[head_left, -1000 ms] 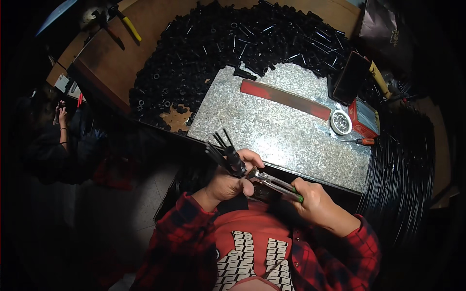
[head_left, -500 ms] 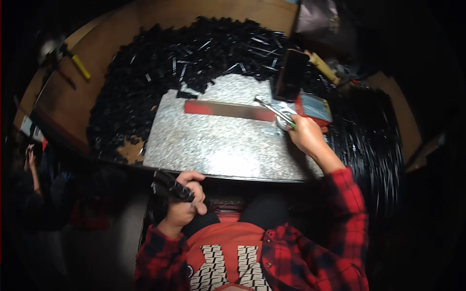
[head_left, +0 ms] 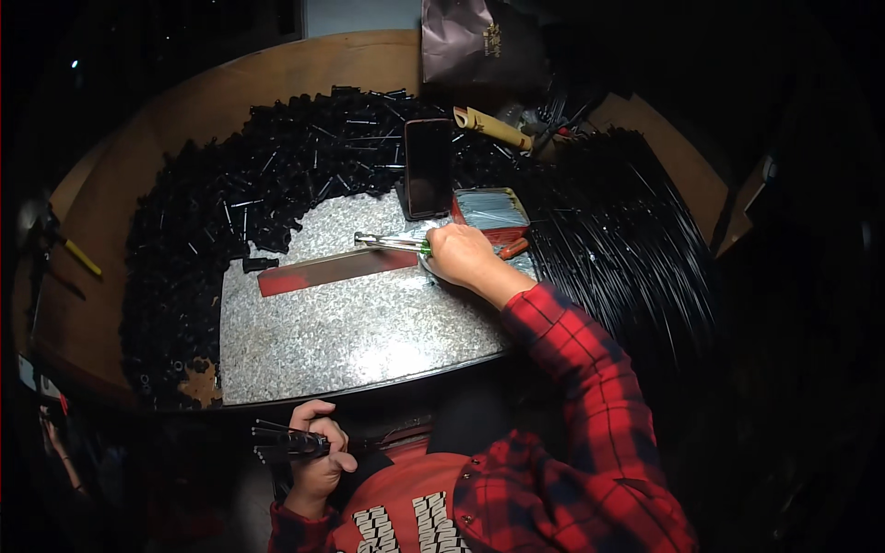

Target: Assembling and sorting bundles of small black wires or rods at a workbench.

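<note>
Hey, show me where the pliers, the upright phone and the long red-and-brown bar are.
Pliers (head_left: 394,242): head view, on the silver metal part.
Phone (head_left: 429,168): head view, mid-screen.
Bar (head_left: 337,271): head view, middle of its face.

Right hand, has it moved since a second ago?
Yes: the right hand moved forward, from the near edge of the slab to its far right part, beside the red box.

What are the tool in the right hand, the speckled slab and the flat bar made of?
Pliers-like tool: likely bare metal, from its shine; the green handle could be plastic. Slab: perhaps polished stone, given its grey speckle and glare. Flat bar: dull brown with patchy red ends, maybe painted wood or metal.
</note>
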The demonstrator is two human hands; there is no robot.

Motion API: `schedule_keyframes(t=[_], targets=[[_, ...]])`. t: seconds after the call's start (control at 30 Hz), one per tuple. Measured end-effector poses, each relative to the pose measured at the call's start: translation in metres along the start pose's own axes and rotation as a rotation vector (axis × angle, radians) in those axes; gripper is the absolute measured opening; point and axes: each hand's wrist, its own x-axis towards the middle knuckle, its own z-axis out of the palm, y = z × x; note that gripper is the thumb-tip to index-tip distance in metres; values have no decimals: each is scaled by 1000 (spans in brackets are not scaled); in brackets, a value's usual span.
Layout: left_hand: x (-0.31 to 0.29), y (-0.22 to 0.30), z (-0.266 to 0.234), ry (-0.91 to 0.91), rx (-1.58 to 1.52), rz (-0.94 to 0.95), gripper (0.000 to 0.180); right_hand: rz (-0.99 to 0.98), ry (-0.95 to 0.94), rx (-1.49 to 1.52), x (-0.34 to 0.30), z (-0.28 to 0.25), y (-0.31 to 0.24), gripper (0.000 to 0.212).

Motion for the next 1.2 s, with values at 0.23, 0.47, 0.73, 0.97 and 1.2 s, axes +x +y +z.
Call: schedule_keyframes(t=[0.23, 0.47, 0.73, 0.97, 1.2], targets=[[3, -3, 0, -3, -16, 19, 82, 43, 94, 111, -7, -6, 3, 18], [4, -3, -1, 32, 30, 29, 84, 69, 137, 346, -22, -28, -30, 17], [7, -2, 1, 52, 97, 11, 76, -149, -231, 1491, -89, -33, -127, 17], [1, 14, -2, -63, 248, 69, 90, -44, -435, 1732, -121, -29, -155, 18], [-4, 17, 4, -34, 176, 144, 81, -78, -353, 1608, -129, -29, -163, 12]])
